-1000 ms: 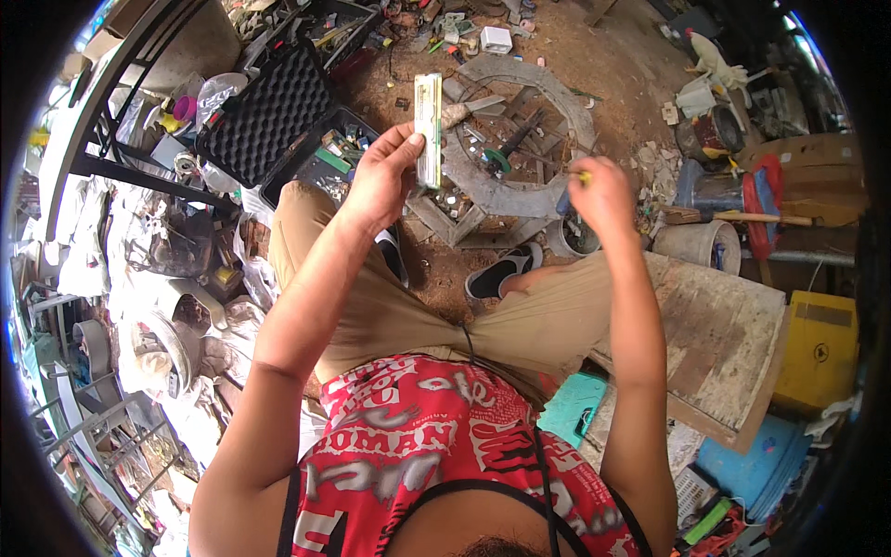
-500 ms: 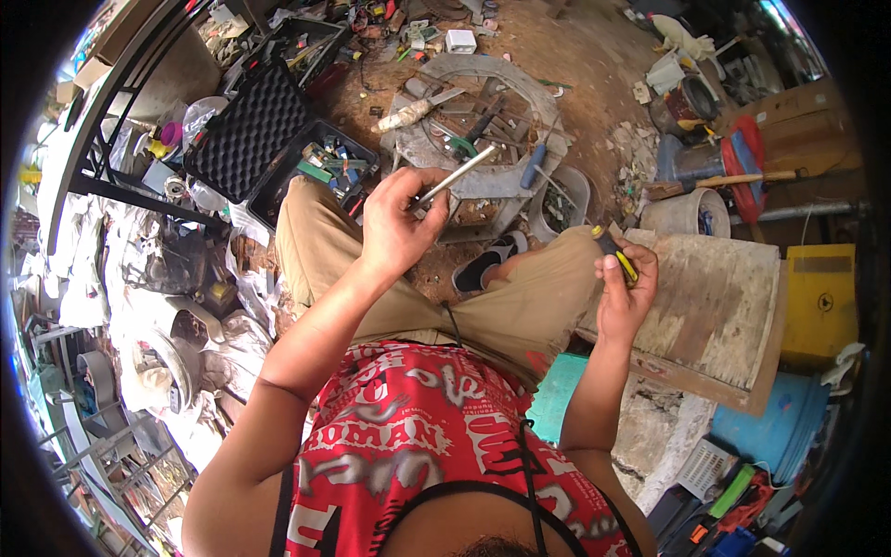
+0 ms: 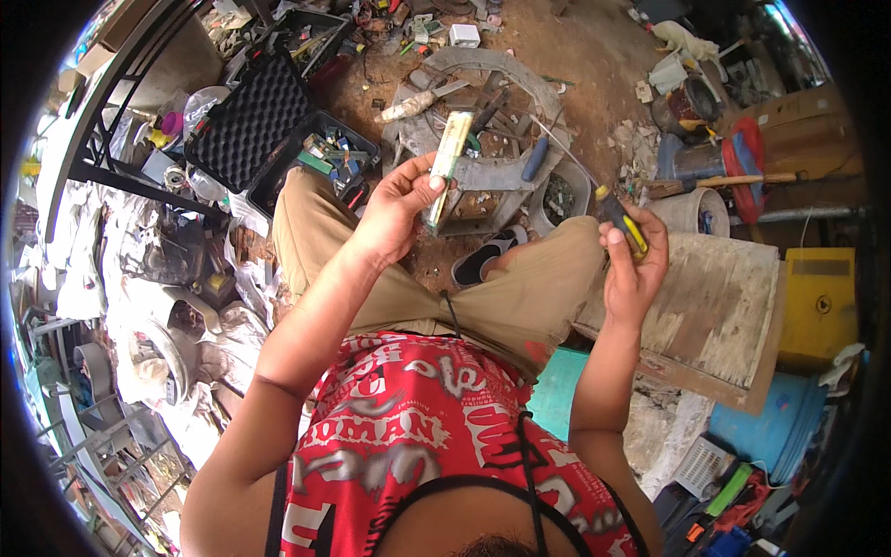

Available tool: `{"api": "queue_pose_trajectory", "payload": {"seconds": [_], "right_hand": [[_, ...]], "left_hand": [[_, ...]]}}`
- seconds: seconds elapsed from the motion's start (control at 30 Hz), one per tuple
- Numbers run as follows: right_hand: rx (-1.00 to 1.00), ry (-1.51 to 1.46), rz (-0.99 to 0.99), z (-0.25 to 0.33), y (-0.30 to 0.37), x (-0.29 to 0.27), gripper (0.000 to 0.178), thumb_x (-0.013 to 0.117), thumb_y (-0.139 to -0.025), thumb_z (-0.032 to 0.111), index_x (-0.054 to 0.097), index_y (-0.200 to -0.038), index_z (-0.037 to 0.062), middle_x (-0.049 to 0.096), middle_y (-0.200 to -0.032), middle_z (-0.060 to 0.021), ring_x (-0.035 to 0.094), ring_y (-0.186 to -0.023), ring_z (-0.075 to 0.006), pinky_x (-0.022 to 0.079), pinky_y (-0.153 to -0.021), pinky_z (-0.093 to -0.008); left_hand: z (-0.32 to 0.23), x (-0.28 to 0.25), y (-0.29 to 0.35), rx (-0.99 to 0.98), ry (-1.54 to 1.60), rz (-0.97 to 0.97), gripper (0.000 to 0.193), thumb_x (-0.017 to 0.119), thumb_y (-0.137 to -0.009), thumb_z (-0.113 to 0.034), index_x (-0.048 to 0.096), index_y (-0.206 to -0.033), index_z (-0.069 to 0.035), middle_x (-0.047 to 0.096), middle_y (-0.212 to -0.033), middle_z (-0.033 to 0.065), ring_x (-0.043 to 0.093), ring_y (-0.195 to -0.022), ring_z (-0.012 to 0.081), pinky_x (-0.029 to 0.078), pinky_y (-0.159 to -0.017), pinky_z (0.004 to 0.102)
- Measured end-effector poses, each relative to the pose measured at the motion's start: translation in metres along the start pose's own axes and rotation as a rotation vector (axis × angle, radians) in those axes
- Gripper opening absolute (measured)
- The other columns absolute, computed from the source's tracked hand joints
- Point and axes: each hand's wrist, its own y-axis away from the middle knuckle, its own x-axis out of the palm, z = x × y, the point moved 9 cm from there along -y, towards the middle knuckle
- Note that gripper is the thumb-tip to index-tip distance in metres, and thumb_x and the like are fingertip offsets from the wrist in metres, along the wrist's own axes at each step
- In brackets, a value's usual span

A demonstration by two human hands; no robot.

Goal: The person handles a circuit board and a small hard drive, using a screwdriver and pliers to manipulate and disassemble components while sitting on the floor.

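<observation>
My left hand (image 3: 401, 206) pinches a narrow circuit board (image 3: 452, 144) between thumb and fingers. It stands nearly upright, its pale, greenish broad face showing. My right hand (image 3: 637, 265) is wrapped round a black-and-yellow screwdriver (image 3: 620, 219), whose thin shaft points up and to the left. The two tools of my hands are apart. Beyond them sits a round grey metal frame (image 3: 492, 174). A blue-handled tool (image 3: 535, 160) and a knife with a wrapped handle (image 3: 406, 108) lie on it.
An opened black case (image 3: 246, 139) with a foam-lined lid holds small green boards at the left. Near my right knee are a grey tub (image 3: 577, 181) of scraps and a worn wooden board (image 3: 705, 306). A yellow box (image 3: 817, 306) and blue container (image 3: 775, 422) stand farther right.
My left hand has turned the circuit board from a thin, slanted edge to its broad face, now more upright. My right hand has shifted slightly right, and the screwdriver's shaft now shows.
</observation>
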Motion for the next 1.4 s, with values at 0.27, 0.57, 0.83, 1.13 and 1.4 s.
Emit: {"api": "queue_pose_trajectory", "payload": {"seconds": [0.27,0.57,0.83,1.13,1.4], "right_hand": [[-0.117,0.065,0.121,0.038,-0.012,0.034,0.032,0.065,-0.084,-0.002,0.052,-0.113,-0.0008,0.061,-0.115,-0.0157,0.06,-0.099,-0.0141,0.049,-0.088,-0.027],[-0.164,0.054,0.221,0.037,-0.009,0.048,0.032,0.065,-0.083,-0.003,0.051,-0.112,0.0001,0.061,-0.116,-0.019,0.061,-0.101,-0.018,0.049,-0.09,-0.0287],[-0.176,0.156,0.259,0.014,-0.008,0.065,0.028,0.064,-0.086,0.001,0.052,-0.111,0.0005,0.062,-0.114,-0.0138,0.061,-0.102,-0.0169,0.048,-0.089,-0.0287],[-0.072,0.355,0.278,-0.053,-0.051,0.074,0.034,0.066,-0.087,0.007,0.05,-0.116,0.003,0.066,-0.107,-0.0083,0.063,-0.097,-0.0187,0.049,-0.087,-0.0314],[-0.165,0.542,0.473,-0.091,-0.101,0.124,0.038,0.063,-0.086,0.007,0.045,-0.119,0.0087,0.065,-0.102,-0.012,0.065,-0.095,-0.0312,0.051,-0.081,-0.0386]], "left_hand": [[0.024,0.003,0.003,-0.251,0.278,0.075,0.034,0.049,-0.097,-0.014,0.049,-0.129,0.0,0.061,-0.092,0.0036,0.059,-0.075,0.0095,0.055,-0.07,0.0249],[0.031,-0.007,0.0,-0.244,0.166,0.045,0.034,0.051,-0.097,-0.016,0.051,-0.128,-0.002,0.061,-0.092,0.0009,0.058,-0.075,0.0077,0.054,-0.07,0.023],[0.017,-0.011,-0.024,0.228,-0.841,0.045,0.049,0.061,-0.09,-0.018,0.048,-0.134,-0.001,0.059,-0.096,0.0071,0.054,-0.081,0.0193,0.046,-0.08,0.0287],[0.068,-0.04,-0.105,0.555,-1.616,0.219,0.025,0.063,-0.086,-0.023,0.068,-0.109,-0.012,0.066,-0.102,0.0092,0.059,-0.096,0.0294,0.044,-0.085,0.0389],[0.076,-0.058,-0.128,0.536,-1.685,0.079,0.014,0.069,-0.079,-0.025,0.074,-0.092,-0.023,0.064,-0.097,-0.0045,0.053,-0.098,0.0221,0.036,-0.085,0.0428]]}}
